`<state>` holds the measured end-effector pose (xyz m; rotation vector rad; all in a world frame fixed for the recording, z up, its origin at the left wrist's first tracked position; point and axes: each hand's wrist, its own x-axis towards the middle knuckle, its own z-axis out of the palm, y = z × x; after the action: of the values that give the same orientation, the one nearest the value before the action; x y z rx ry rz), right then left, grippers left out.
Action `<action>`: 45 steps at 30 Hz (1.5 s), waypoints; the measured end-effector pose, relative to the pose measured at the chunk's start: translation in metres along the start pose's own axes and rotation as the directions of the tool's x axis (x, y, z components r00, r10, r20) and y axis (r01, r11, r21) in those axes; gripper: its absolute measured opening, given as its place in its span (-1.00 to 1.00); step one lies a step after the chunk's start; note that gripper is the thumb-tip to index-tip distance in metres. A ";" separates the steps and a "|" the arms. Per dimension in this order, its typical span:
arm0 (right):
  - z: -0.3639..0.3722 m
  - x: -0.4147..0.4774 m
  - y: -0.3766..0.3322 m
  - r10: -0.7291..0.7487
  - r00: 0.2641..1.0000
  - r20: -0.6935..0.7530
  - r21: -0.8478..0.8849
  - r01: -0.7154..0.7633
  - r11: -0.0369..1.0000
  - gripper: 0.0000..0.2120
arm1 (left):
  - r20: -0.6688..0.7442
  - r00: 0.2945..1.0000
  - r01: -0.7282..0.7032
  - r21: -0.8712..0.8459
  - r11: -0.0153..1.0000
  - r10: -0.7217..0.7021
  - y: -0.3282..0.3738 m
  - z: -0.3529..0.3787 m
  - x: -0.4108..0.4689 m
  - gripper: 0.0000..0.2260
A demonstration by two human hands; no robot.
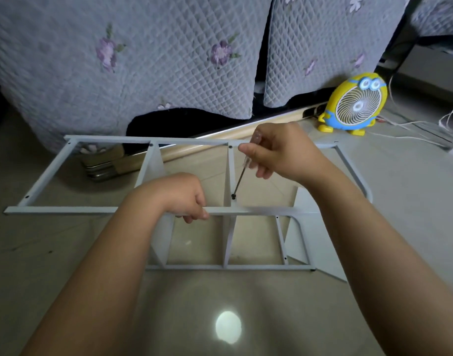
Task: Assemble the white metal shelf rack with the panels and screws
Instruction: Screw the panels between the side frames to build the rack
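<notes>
The rack lies on its side on the floor, near the floor's far edge, below the quilt. Our left hand is curled round the rack's near upper rail. Our right hand pinches the screwdriver by its clear handle, with the tip on a black screw where the middle panel meets that rail. A yellow fan stands toward the far right corner.

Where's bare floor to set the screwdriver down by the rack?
Free: the floor on the near side of the rack, around the light spot, and left of its open end. Crowded: metal trays and quilt behind; fan and cables to the right.
</notes>
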<state>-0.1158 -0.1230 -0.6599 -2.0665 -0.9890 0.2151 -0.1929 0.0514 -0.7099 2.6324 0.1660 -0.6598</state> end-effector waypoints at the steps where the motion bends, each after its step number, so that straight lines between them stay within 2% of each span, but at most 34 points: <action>1: 0.001 -0.001 0.001 -0.017 0.999 -0.032 -0.075 0.015 0.997 -0.68 | -0.002 1.000 -0.001 0.011 1.000 0.001 0.000 0.000 0.001 -0.83; 4: 0.006 -0.008 0.001 -0.124 0.987 -0.098 -0.326 0.086 0.941 -0.58 | 0.012 1.000 -0.005 0.026 1.000 0.004 -0.001 -0.001 0.002 -0.83; 8: 0.011 -0.007 0.000 -0.118 0.981 -0.157 -0.448 0.035 0.893 -0.66 | 0.041 0.999 -0.012 0.071 0.997 0.009 0.001 -0.003 0.002 -0.83; 10: 0.009 -0.006 0.000 -0.095 0.990 -0.102 -0.387 0.048 0.921 -0.80 | 0.059 0.998 -0.016 0.087 0.996 0.011 0.002 -0.004 0.004 -0.81; 12: 0.006 -0.009 -0.003 -0.086 0.995 -0.051 -0.194 0.075 0.978 -0.89 | 0.076 0.997 -0.021 0.083 0.996 0.014 0.001 -0.005 0.005 -0.81; 14: 0.006 -0.009 -0.003 -0.087 0.996 0.004 -0.084 0.087 0.993 -0.95 | 0.081 0.997 -0.026 0.081 0.996 0.019 0.000 -0.005 0.006 -0.81; 16: 0.005 -0.008 -0.002 -0.124 0.992 0.030 -0.099 0.126 0.987 -0.95 | 0.084 0.996 -0.028 0.077 0.997 0.022 -0.001 -0.005 0.006 -0.81; 21: 0.006 0.000 0.003 -0.160 0.987 -0.028 -0.086 0.157 0.984 -0.92 | 0.094 0.995 -0.042 0.086 0.995 0.034 -0.001 -0.005 0.005 -0.81; 22: 0.008 0.002 0.001 -0.195 0.980 -0.023 -0.112 0.192 0.975 -0.93 | 0.098 0.995 -0.037 0.090 0.995 0.028 0.000 -0.006 0.004 -0.81; 24: 0.015 0.007 -0.002 -0.293 0.956 -0.022 -0.271 0.276 0.922 -0.81 | 0.103 0.995 -0.030 0.097 0.995 0.020 0.003 -0.006 0.004 -0.80; 27: 0.026 0.016 -0.007 -0.402 0.910 -0.101 -0.450 0.318 0.834 -0.75 | 0.102 0.995 -0.031 0.103 0.994 0.020 0.005 -0.005 0.003 -0.80; 29: 0.029 0.022 -0.006 -0.416 0.886 -0.205 -0.571 0.237 0.786 -0.75 | 0.107 0.994 -0.036 0.114 0.993 0.024 0.004 -0.005 0.002 -0.80; 32: 0.024 0.021 -0.008 -0.142 0.960 -0.243 -0.725 -0.083 0.684 -0.81 | 0.098 0.995 -0.031 0.115 0.993 0.020 0.004 -0.006 0.002 -0.78; 34: 0.019 0.016 -0.009 -0.085 0.972 -0.219 -0.741 -0.109 0.662 -0.81 | 0.091 0.996 -0.021 0.099 0.995 0.012 0.003 -0.006 0.003 -0.80; 37: 0.013 0.010 -0.013 -0.097 0.990 -0.098 -0.623 0.015 0.782 -0.70 | 0.087 0.996 -0.022 0.082 0.996 0.015 0.001 -0.005 0.002 -0.80; 39: 0.004 0.007 -0.015 -0.066 0.997 0.039 -0.454 0.077 0.888 -0.79 | 0.086 0.996 -0.027 0.069 0.997 0.021 -0.001 -0.005 0.002 -0.81; 42: -0.009 0.003 -0.017 -0.049 0.981 0.188 -0.372 0.117 0.921 -0.88 | 0.083 0.996 -0.028 0.066 0.997 0.022 -0.001 -0.004 0.002 -0.81; 45: -0.010 0.002 -0.013 -0.068 0.980 0.186 -0.341 0.130 0.931 -0.82 | 0.070 0.997 -0.038 0.089 0.995 0.031 -0.001 -0.003 0.003 -0.77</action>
<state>-0.1167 -0.1229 -0.6434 -2.3417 -1.3136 0.1748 -0.1892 0.0537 -0.7087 2.6874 0.0719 -0.7612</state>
